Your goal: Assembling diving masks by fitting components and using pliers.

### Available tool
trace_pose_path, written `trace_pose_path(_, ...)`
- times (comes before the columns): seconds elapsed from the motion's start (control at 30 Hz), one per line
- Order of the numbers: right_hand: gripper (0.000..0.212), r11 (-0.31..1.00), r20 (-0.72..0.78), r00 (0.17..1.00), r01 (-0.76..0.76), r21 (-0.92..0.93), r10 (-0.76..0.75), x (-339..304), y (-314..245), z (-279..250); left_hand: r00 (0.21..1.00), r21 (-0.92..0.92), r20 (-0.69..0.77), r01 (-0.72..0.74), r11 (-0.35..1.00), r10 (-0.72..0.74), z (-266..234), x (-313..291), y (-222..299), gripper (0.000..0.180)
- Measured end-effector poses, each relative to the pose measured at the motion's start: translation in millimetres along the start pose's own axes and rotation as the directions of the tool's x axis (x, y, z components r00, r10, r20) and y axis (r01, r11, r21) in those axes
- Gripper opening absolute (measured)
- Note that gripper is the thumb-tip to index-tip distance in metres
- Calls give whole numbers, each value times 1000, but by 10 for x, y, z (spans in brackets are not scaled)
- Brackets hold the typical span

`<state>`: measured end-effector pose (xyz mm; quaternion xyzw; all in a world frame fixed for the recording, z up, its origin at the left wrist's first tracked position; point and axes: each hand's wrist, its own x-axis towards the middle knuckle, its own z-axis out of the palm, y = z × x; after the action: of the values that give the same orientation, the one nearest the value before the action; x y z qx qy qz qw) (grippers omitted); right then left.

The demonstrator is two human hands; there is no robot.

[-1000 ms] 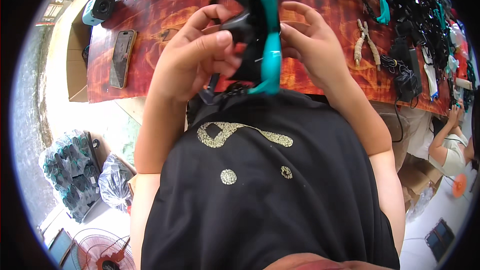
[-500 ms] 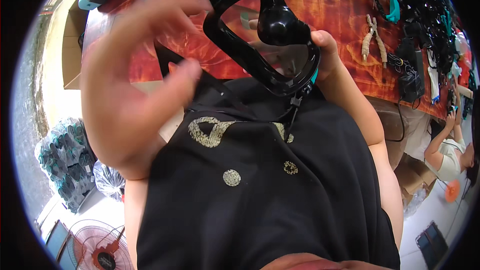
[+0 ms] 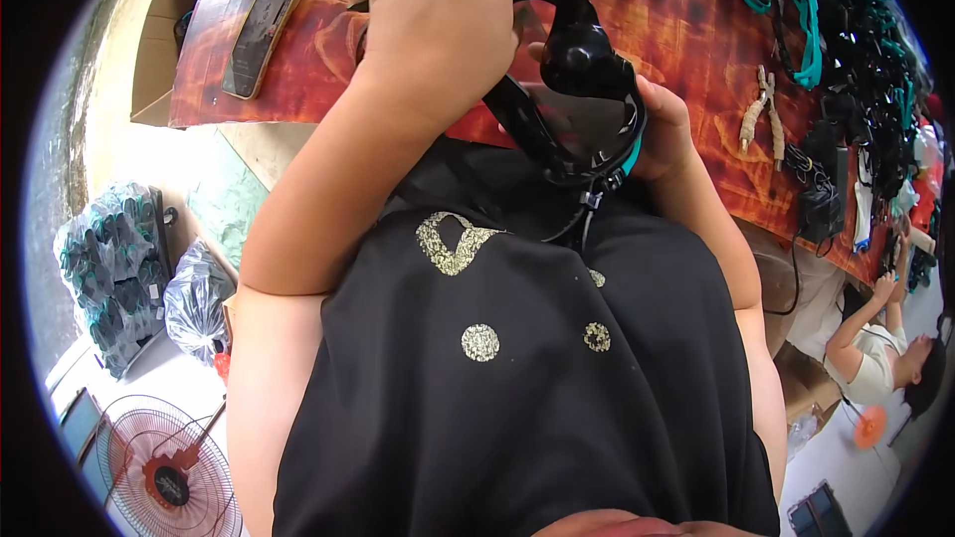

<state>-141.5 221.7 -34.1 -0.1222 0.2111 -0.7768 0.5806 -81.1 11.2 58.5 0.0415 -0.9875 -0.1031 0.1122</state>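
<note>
A black diving mask [image 3: 577,55] with teal edging and a clear lens is held up above my lap, at the near edge of the table. My right hand [image 3: 665,129] grips its right side, thumb in front and fingertips behind the lens. My left hand [image 3: 438,25] is laid over the mask's left side, back of the hand up and fingers curled over the far side. It hides that part of the frame, and its fingertips cannot be made out. A small buckle [image 3: 591,200] with a thin dark strap hangs below the mask.
On the reddish table [image 3: 328,75] lie a phone [image 3: 264,38], pliers [image 3: 764,109], a black adapter with cable [image 3: 821,189] and several teal and black mask parts [image 3: 808,35]. A fan [image 3: 169,477] and bagged goods [image 3: 111,278] stand at left. Another person [image 3: 880,353] works at right.
My left hand, blurred and apart with fingers spread before, has moved right and onto the mask's left side. The phone it covered now shows. My right hand keeps its hold.
</note>
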Motion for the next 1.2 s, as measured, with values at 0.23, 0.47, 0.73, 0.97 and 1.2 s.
trace_pose_path(0.23,72,955,7,999,-39,293,39,11,-55,-36,843,-679,-494,-527,511,212,-720,-323,-457,31)
trace_pose_path(0.47,90,740,379,924,-281,611,38,276,42,152,915,-931,353,364,22,-196,227,-331,-751,50)
trace_pose_path(0.73,63,946,-64,994,101,309,-85,-2,221,281,957,-956,281,286,-71,69,277,-150,-275,75)
trace_pose_path(0.97,72,985,-71,988,142,98,-136,41,239,367,927,-961,272,273,-31,-258,23,-108,0,39)
trace_pose_path(1.2,69,960,-154,983,54,-274,-99,-7,179,479,960,-984,164,175,29,-225,113,-165,-86,44)
